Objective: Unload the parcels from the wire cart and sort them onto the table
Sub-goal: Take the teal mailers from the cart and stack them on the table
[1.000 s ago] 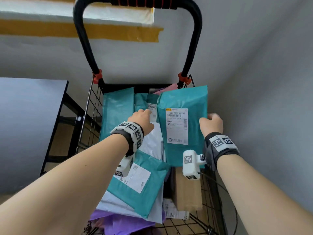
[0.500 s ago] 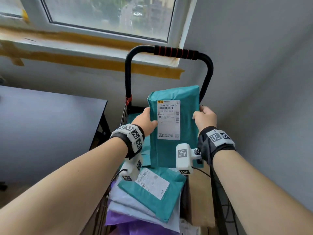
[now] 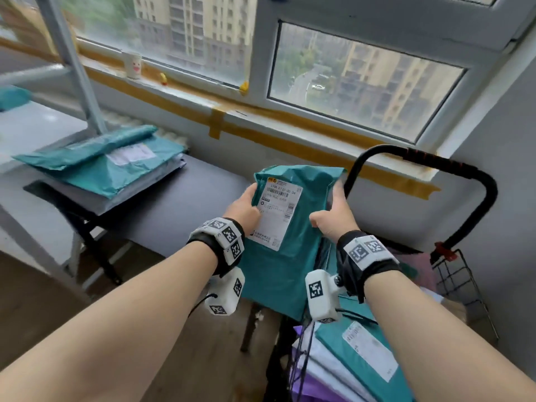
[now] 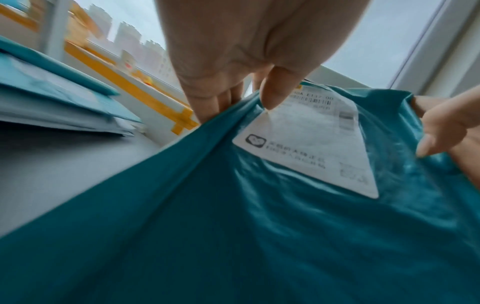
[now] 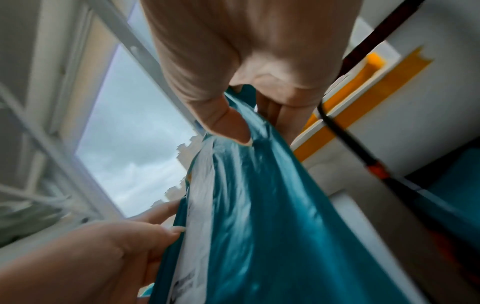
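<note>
Two hands share one load: the left hand (image 3: 246, 207) pinches the left edge of a teal parcel (image 3: 290, 256), thumb on its white label (image 3: 280, 216) and fingers behind; the right hand (image 3: 336, 219) pinches the opposite edge the same way, thumb in front; the wrist views confirm both grips bite only the thin film at the margins, which bunches into folds under the thumbs. The parcel hangs upright in the air, label toward the person, above the near end of the dark table (image 3: 174, 207) and just left of the cart (image 3: 452, 274) handle; it touches neither. Farther left on the table lies a stack (image 3: 101, 166) of teal and grey parcels; more parcels remain in the cart below the right wrist.

The risks, as I judge them: slippery film could slide out of an edge pinch if either thumb eases, dropping the parcel to the floor between table and cart; a swing toward the stack might nudge its overhanging top parcels askew; the hanging bottom edge could catch the table's rim if it is carried across too low.
</note>
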Motion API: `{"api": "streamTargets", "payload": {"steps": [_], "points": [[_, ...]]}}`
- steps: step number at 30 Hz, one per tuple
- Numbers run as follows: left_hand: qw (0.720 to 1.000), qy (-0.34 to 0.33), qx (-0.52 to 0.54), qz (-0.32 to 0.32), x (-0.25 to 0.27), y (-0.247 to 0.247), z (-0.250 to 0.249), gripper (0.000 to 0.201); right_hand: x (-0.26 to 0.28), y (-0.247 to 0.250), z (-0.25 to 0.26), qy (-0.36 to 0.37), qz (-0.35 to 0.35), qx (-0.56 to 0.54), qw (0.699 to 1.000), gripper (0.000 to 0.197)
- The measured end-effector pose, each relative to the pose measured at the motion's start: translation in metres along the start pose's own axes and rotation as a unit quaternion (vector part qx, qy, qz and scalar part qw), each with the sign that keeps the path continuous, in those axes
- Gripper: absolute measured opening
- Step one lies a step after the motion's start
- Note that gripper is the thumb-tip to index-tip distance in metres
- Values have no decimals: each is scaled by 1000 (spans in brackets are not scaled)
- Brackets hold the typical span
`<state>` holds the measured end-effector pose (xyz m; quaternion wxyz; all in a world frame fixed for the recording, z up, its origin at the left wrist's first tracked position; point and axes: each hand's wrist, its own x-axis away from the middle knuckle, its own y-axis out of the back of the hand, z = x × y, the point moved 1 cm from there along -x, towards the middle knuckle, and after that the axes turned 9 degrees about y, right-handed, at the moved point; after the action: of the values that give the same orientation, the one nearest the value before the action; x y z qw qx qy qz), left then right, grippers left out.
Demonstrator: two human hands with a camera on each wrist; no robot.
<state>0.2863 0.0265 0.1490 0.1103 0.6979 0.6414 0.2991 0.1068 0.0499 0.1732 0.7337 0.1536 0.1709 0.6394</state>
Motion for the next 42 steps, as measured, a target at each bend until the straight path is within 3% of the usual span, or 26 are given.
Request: {"api": "streamTargets", "payload": {"steps": [9, 14, 19, 28, 33, 36, 37, 40, 42], "points": [[994, 33, 6, -106, 9, 146, 94, 60, -4, -143, 88, 83, 7, -78, 994, 104], [985, 51, 20, -165, 6, 202, 128, 58, -15, -191, 122, 112, -8, -83, 990, 104], [975, 57, 27, -213, -13, 244, 150, 53, -45, -235, 140, 111, 27, -101, 988, 97], [968, 43, 55, -240, -118, 319, 173, 49, -150, -333, 147, 11, 61, -141, 988, 98], [971, 41, 58, -230, -192, 360, 158, 49, -209, -371, 153, -131, 144, -160, 968, 56], [971, 20, 63, -228, -230, 379, 144, 50, -238, -382, 165, -118, 191, -147, 963, 33], [972, 13, 65, -224, -240, 384, 141, 50, -247, -385, 167, -101, 179, -147, 968, 32], [980, 6, 64, -186, -267, 399, 132, 50, -271, -389, 172, -75, 98, -200, 972, 54], [984, 1, 48, -174, -287, 412, 126, 48, -286, -391, 177, -75, 48, -215, 972, 58]]}}
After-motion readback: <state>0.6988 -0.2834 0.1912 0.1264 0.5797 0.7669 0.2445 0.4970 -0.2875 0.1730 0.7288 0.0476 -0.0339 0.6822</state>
